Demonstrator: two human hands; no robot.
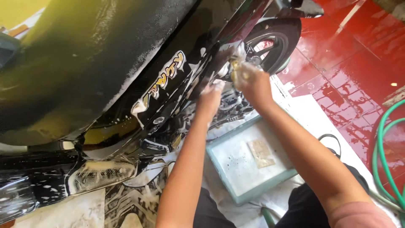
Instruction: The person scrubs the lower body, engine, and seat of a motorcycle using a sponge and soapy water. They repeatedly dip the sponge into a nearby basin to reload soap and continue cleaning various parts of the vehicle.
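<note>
Right hand (249,80) grips a soapy sponge (237,64), left hand (211,93) looks open on the motorbike (168,80); scrub toward the 1 o'clock wheel (274,44) with small circles.

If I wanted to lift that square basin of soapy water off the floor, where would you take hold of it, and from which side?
I would grip the basin by its raised rim on two opposite sides, reaching down from above. It sits flat and holds water with a sponge in it, so a level two-handed lift seems safest. The near and right edges look free; the motorcycle crowds the far side.
</note>
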